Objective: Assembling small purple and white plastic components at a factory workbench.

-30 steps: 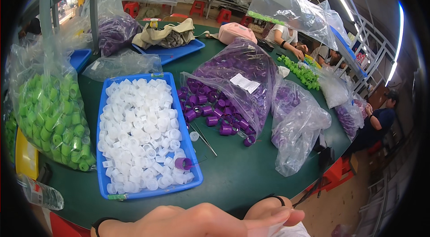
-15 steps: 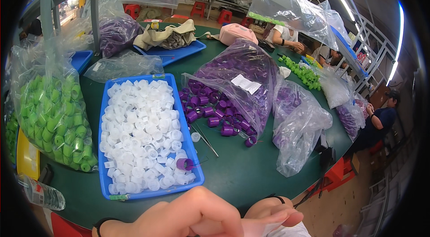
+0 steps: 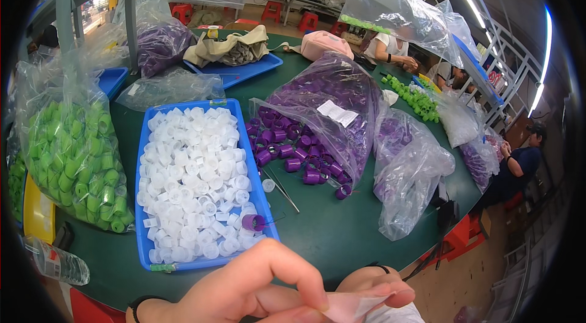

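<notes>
At the lower edge, my left hand (image 3: 262,280) pinches a thin, whitish translucent piece of film (image 3: 354,306). My right hand (image 3: 381,286) holds the film's other side, its fingertips pressed together over it. What the film is exactly I cannot make out, and its lower part is cut off by the picture's edge. Just beyond my left hand is a blue tray (image 3: 141,225) heaped with translucent white plastic caps (image 3: 195,170). One purple cap (image 3: 253,223) lies on them at the tray's near right corner.
Purple caps (image 3: 311,175) spill from a large clear bag (image 3: 360,97). Tweezers (image 3: 282,190) lie beside the tray. At left are a bag of green caps (image 3: 73,164) and a water bottle (image 3: 58,262). A crumpled bag (image 3: 409,182) lies right; people sit farther off.
My left hand has lifted a little and its index finger has straightened slightly to the right. More of the translucent film shows between my hands.
</notes>
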The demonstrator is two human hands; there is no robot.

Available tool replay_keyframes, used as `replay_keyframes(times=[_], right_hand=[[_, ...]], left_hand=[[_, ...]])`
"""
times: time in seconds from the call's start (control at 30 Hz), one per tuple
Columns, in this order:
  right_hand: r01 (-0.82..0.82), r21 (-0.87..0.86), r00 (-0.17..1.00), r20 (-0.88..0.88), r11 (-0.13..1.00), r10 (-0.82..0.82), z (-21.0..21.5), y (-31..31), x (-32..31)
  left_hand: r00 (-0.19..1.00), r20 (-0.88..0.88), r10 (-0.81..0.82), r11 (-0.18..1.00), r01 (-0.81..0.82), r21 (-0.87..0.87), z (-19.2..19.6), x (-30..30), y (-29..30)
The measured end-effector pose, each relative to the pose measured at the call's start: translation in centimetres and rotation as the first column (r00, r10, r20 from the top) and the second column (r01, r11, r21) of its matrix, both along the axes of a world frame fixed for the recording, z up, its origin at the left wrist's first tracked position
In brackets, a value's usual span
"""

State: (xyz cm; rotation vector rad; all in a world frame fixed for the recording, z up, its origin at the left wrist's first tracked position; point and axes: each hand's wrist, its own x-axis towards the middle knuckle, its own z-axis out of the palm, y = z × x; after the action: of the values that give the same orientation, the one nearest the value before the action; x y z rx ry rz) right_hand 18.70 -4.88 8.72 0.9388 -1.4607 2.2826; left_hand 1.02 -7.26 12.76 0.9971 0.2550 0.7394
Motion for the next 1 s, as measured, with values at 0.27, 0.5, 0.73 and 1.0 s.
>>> replay_keyframes(times=[0.27, 0.5, 0.73, 1.0], right_hand=[[0.087, 0.045, 0.996, -0.038, 0.995, -0.085, -0.6, 1.1, 0.0], [0.383, -0.256, 0.875, 0.41, 0.888, -0.259, -7.5, -2.2, 4.7], [0.43, -0.339, 0.898, 0.065, 0.836, -0.435, -2.1, -1.3, 2.0], [0.642, -0.35, 0.752, 0.117, 0.682, -0.649, -2.5, -1.7, 3.1]], left_hand=[[0.993, 0.045, 0.105, 0.994, -0.106, 0.029, -0.3, 0.2, 0.0], [0.986, 0.067, 0.154, 0.979, -0.162, 0.124, -0.9, 0.2, 0.3], [0.975, 0.087, 0.204, 0.95, -0.219, 0.221, -1.2, 0.4, 0.0], [0.962, 0.112, 0.25, 0.904, -0.274, 0.328, -1.4, 1.3, -0.2]])
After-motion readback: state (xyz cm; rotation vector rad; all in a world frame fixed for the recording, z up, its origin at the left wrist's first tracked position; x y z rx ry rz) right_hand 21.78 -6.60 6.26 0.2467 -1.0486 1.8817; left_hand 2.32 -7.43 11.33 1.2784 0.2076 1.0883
